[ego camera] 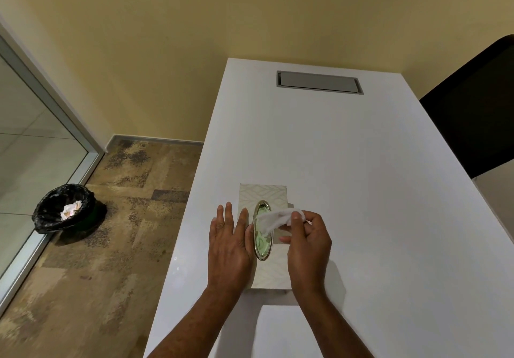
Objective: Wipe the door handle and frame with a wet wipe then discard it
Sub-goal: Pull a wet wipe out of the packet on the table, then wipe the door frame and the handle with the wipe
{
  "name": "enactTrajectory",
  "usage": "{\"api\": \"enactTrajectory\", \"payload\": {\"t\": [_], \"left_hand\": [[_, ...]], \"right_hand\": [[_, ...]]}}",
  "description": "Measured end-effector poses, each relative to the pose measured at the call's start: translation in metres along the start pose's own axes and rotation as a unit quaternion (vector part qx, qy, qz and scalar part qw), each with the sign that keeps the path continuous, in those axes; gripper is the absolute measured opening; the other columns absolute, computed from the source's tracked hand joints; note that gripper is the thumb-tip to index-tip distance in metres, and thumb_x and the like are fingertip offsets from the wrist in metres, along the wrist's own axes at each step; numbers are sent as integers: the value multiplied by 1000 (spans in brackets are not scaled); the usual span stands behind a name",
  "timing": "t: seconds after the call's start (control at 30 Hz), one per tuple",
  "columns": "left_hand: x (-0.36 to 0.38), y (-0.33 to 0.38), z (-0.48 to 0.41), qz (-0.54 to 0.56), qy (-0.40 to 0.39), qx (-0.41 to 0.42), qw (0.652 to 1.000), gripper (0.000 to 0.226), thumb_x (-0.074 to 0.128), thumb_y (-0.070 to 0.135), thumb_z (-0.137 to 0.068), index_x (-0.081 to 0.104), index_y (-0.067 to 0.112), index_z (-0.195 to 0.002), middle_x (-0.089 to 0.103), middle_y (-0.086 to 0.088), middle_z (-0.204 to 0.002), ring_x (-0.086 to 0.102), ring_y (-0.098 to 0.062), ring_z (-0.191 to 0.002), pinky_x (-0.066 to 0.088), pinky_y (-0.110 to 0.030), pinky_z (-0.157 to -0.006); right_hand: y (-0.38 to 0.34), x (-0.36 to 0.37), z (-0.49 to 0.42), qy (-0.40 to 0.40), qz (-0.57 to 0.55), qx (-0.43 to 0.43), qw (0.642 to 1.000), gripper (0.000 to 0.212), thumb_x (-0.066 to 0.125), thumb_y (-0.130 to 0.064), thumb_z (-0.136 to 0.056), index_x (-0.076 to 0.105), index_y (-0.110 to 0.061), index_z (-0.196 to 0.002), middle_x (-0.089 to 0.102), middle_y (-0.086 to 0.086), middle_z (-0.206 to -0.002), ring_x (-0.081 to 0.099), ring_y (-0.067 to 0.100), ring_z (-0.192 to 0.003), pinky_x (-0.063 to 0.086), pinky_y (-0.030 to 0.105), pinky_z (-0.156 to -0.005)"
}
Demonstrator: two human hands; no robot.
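A pale patterned wipe box (274, 192) with a gold-rimmed oval opening lies on the white table (361, 176). My left hand (229, 242) rests flat on the box's left side, fingers spread. My right hand (307, 242) pinches a white wet wipe (274, 218), which stretches from the oval opening up to my thumb and fingers. A small bin with a black liner (64, 208) stands on the floor at the left, with crumpled paper inside. The door handle is not in view.
A glass panel with a metal frame (47, 96) runs along the left edge. A grey cable hatch (319, 82) is set in the table's far end. A dark chair back (472, 107) stands at the right. Patterned carpet (111, 246) covers the floor between table and bin.
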State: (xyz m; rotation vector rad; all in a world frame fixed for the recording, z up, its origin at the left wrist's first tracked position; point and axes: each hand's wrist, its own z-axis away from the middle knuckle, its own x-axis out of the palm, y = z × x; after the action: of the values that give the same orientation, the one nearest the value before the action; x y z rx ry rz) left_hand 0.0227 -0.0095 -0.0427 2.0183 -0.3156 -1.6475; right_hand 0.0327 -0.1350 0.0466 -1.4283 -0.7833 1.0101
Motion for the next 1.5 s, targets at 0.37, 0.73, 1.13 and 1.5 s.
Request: {"api": "enactTrajectory", "payload": {"t": [0.37,0.73,1.13,1.5], "left_hand": [[-26,7,-4,15,6,7,1000,61,24,50,-108,29,25,-163,-1,6,-171,-13,-11,-159,-14,-30,-127],[-147,42,18,-4,96,61,994,61,17,51,-110,24,23,-164,6,0,-175,-7,-11,-163,7,-42,-134],[-339,23,105,-71,261,-24,962,64,19,49,-109,18,18,-165,2,-2,-174,-12,-8,-161,2,-39,-134],[-527,-93,206,-136,401,-102,900,62,30,46,-108,25,17,-163,8,-3,-175,-4,-14,-163,-1,-34,-134]], "right_hand": [[-48,-16,-2,-9,-195,148,969,12,55,-18,-104,65,-13,-100,77,9,-96,79,22,-82,61,29,-58],[-134,-22,47,-56,-246,123,960,21,48,-20,-107,54,-5,-120,69,21,-115,79,32,-84,66,35,-71],[-256,-13,174,-178,-230,24,957,15,47,-19,-107,60,-18,-102,71,13,-111,76,30,-94,63,31,-73],[-332,80,334,-314,-265,51,910,18,50,-21,-106,61,-8,-112,72,17,-105,73,30,-88,64,28,-61]]}}
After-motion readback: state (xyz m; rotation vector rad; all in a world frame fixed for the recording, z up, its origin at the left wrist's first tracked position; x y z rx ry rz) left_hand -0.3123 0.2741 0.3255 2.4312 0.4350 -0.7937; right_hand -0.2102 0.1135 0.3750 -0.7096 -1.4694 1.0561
